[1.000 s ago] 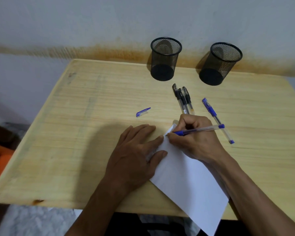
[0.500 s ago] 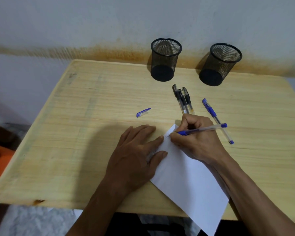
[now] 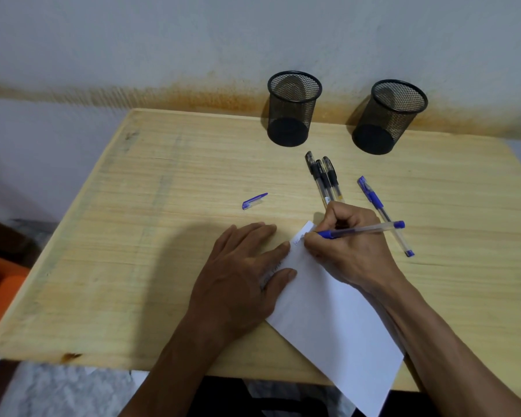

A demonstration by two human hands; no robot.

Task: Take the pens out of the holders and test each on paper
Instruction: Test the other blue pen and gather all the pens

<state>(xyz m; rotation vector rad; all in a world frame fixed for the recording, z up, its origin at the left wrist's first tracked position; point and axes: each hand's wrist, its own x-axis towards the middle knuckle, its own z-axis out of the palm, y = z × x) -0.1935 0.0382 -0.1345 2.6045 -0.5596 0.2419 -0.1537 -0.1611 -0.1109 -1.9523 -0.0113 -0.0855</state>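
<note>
No brand or label is readable anywhere; a tiny blue scribble sits on the paper's (image 3: 337, 320) far corner by the pen tip, too small to read, and faint dark marks along the paper edge next to the left thumb can't be made out either. The right hand (image 3: 346, 251) has its fingers (image 3: 340, 216) closed around an uncapped blue pen (image 3: 361, 229), tip hidden behind the fingertips at the paper, cap end pointing to 3 o'clock. The left hand (image 3: 241, 272) lies flat w/ fingers spread wide, pinning the paper's left edge to the desk (image 3: 163, 266) and covering part of it. The paper's near corner hangs past the desk edge twd 5 o'clock, partly under the right forearm. A loose blue cap (image 3: 254, 201) lies at approx. 11 o'clock from the left hand. Three black pens (image 3: 324, 179) lie side by side at 12 o'clock from the right hand, lower ends hidden behind it. A capped blue pen (image 3: 384, 215) lies at 2 o'clock, crossed by the held pen. Two black mesh holders, left holder (image 3: 292, 109) & right holder (image 3: 388, 115), stand at the far edge by the stained wall (image 3: 163, 55). An orange object (image 3: 0, 296) at 9 o'clock is cut off by the frame.
</note>
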